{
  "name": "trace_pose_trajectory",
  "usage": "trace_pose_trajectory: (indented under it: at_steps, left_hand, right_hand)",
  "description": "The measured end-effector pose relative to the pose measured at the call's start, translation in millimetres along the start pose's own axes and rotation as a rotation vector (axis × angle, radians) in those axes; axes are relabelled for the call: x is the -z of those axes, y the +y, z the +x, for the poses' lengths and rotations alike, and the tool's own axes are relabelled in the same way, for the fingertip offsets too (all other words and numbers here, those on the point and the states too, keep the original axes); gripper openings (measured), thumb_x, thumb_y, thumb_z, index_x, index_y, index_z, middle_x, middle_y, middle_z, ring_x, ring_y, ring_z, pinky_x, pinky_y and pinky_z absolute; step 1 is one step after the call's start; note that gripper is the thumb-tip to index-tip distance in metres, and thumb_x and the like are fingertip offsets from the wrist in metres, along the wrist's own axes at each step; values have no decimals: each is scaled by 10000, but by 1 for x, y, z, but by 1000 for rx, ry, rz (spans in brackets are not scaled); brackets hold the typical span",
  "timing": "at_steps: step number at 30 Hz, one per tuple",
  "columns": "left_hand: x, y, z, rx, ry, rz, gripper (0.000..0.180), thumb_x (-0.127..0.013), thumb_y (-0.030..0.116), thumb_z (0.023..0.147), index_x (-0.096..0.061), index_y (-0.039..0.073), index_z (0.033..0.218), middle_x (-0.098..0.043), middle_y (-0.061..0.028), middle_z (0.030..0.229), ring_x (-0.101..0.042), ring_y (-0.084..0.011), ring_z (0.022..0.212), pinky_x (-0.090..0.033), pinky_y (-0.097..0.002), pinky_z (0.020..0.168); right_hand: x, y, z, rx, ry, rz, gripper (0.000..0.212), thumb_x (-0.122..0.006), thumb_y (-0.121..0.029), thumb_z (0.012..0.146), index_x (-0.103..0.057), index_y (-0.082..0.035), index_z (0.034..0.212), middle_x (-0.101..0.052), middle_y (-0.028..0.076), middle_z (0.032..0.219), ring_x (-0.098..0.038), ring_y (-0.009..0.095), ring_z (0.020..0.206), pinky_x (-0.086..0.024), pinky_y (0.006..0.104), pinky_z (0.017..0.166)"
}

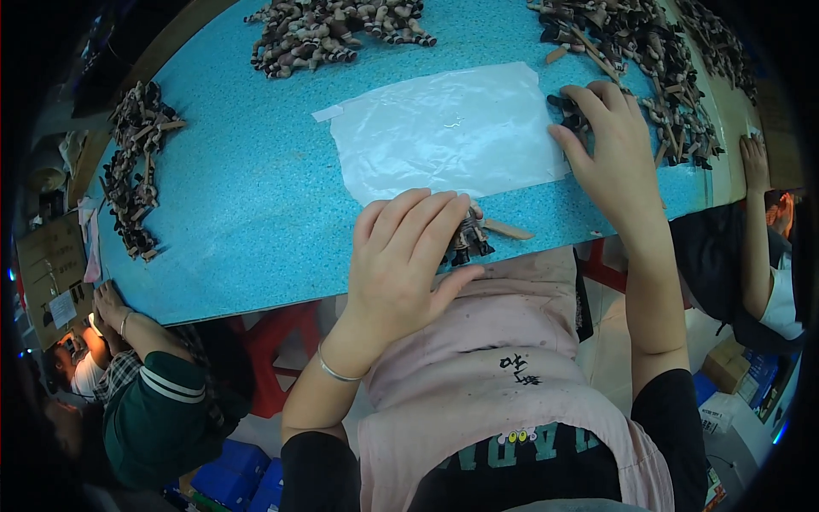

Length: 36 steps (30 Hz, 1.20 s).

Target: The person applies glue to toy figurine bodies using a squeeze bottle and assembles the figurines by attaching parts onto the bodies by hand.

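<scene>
The left hand [409, 256] lies at the table's near edge, its 4 fingers close together and the thumb apart, partly hiding 1 figure [465, 241]; whether it grips or merely covers it, I cannot tell. A flat tan strip [509, 229] juts out beside that figure. The right hand [614, 145] arches over 1 dark piece [570, 111] at the sheet's right edge, thumb and forefinger parted around it; whether they pinch it is unclear. This hand blocks part of the right pile [631, 51]. The pale sheet [444, 128] lies on the blue table [247, 196], between the left hand and the far pile [316, 38]. A left pile [135, 175] runs along that side. Beyond are 2 other people's hands, 1 at the left edge [108, 305] and 1 at the right [755, 162]. A red stool [277, 358] and blue boxes [230, 474] stand below.
</scene>
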<state>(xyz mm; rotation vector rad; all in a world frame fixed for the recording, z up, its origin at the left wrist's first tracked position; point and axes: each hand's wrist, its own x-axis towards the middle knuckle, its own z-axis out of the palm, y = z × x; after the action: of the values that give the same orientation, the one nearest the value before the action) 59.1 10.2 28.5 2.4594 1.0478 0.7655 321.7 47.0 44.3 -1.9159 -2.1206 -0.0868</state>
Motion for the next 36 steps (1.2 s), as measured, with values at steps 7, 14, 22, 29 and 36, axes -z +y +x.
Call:
trace_pose_trajectory:
  at_steps: [7, 14, 22, 29, 36]
  left_hand:
    - [-2, -2, -1, -9, -22, 28, 596, -769, 256, 662, -572, 65, 1191, -585, -80, 1169, -526, -271, 1092, -374, -412, 921]
    - [-6, -1, 0, -22, 8, 62, 577, -781, 239, 646, -594, 54, 1160, -608, -82, 1137, -542, -284, 1073, -379, -416, 916]
    - [-6, 3, -1, -16, 14, 62, 542, -762, 245, 677, -602, 69, 1165, -598, -65, 1164, -538, -272, 1074, -378, -418, 913]
    - [-5, 4, -2, -8, 28, 107, 586, -743, 355, 700, -597, 54, 1181, -593, -81, 1151, -531, -291, 1085, -368, -422, 921]
    - [-8, 3, 0, -30, 35, 111, 605, -713, 412, 723, -594, 50, 1193, -595, -82, 1150, -529, -293, 1090, -372, -423, 930]
  right_hand:
    - [24, -19, -26, 181, -214, 761, 641, -666, 32, 704, -479, -75, 1308, -564, 124, 1146, -526, 306, 1050, -382, 377, 939]
    - [22, -39, -34, 309, -455, 750, 714, -705, 41, 637, -486, -60, 1309, -561, 95, 1191, -501, 300, 1103, -365, 405, 966]
    - [16, -40, -36, 375, -329, 751, 638, -732, -49, 679, -499, -58, 1273, -551, 122, 1174, -506, 315, 1093, -382, 399, 948]
    - [53, 24, -50, 44, -126, 437, 584, -754, -96, 692, -544, -80, 1236, -477, 139, 1283, -460, 332, 1179, -410, 393, 957]
    - [46, 61, -58, -108, -212, 333, 541, -688, 32, 728, -531, -93, 1230, -490, 118, 1266, -520, 296, 1127, -467, 377, 916]
